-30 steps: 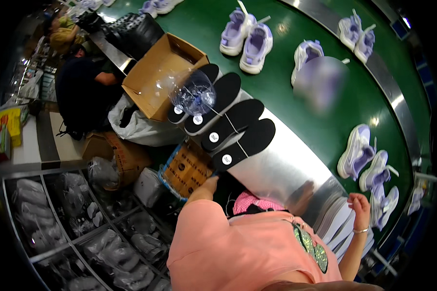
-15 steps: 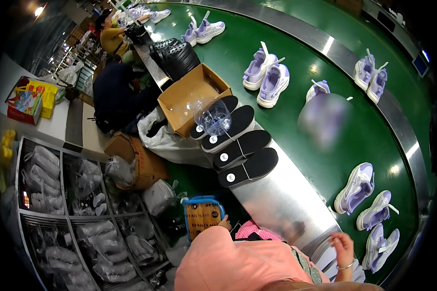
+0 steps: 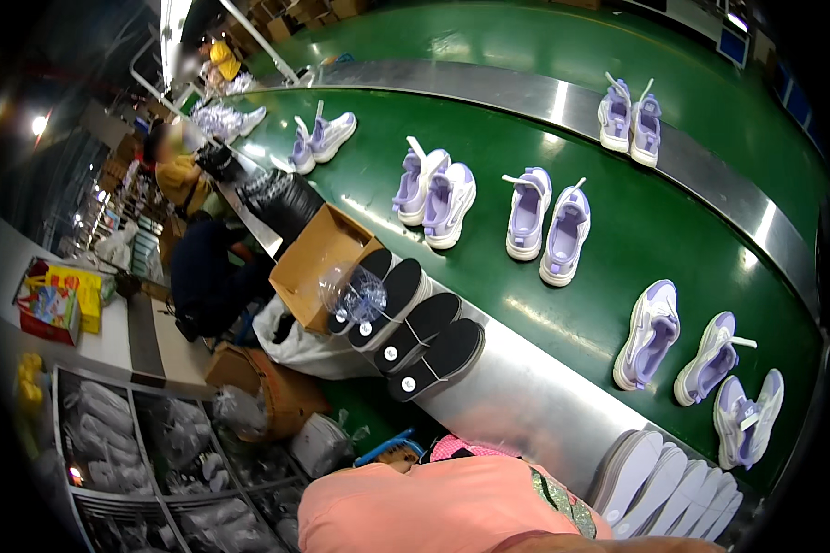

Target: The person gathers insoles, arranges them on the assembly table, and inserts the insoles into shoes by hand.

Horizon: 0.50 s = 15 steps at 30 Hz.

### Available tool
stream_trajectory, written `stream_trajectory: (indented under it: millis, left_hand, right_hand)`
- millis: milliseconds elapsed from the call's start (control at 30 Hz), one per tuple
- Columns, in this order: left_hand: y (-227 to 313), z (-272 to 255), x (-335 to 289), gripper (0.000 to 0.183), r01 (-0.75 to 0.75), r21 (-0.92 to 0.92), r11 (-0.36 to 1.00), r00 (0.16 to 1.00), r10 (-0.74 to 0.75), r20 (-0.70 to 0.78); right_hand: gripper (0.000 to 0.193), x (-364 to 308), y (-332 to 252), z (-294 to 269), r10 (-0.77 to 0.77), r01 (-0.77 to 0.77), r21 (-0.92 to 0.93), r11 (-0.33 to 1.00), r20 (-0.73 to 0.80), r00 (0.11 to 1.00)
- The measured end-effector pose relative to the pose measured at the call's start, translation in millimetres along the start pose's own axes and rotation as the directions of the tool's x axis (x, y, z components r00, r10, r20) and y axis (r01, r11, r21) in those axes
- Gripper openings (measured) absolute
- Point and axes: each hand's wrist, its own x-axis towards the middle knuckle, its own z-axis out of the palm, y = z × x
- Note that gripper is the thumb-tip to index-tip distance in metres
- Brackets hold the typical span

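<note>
Neither of my hands shows; my salmon-pink top [image 3: 433, 507] fills the lower middle, and a strip of skin lies along the lower edge at right. Nearest to that strip, stacks of pale insoles [image 3: 632, 470] stand in a row on the metal ledge [image 3: 535, 378]. Further left along this ledge lie tied bundles of black insoles [image 3: 438, 355], beside a clear plastic wrap ball [image 3: 355, 293] and an open cardboard box [image 3: 327, 253]. White-and-lilac sneakers stand on the green belt, among them a middle pair [image 3: 563, 235] and a near-right shoe [image 3: 648, 336].
Wrapped goods fill a divided rack [image 3: 148, 498] at lower left. A brown carton [image 3: 281, 392] and white sack [image 3: 314, 346] stand below the ledge. A person in dark clothes [image 3: 207, 272] bends beside the line; a person in yellow [image 3: 183, 180] is behind. A blue-rimmed seat [image 3: 397, 447] is near me.
The view has shifted. My right hand, seen beside the pale insoles before, and my left hand by the blue-rimmed seat are out of sight. The middle sneaker pair, partly blurred before, shows clearly.
</note>
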Motion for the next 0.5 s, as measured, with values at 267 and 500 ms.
stream_trajectory:
  millis: [267, 500]
  left_hand:
    - [29, -52, -86, 0.033, 0.115, -0.465, 0.878, 0.987, -0.047, 0.156]
    - [44, -93, -160, 0.036, 0.373, -0.736, 0.565, 0.889, 0.010, 0.459]
  right_hand:
    - [0.013, 5, 6, 14, -0.014, 0.015, 0.070, 0.997, -0.005, 1.000]
    - [0.013, 7, 9, 28, 0.013, -0.011, 0.080, 0.997, -0.024, 1.000]
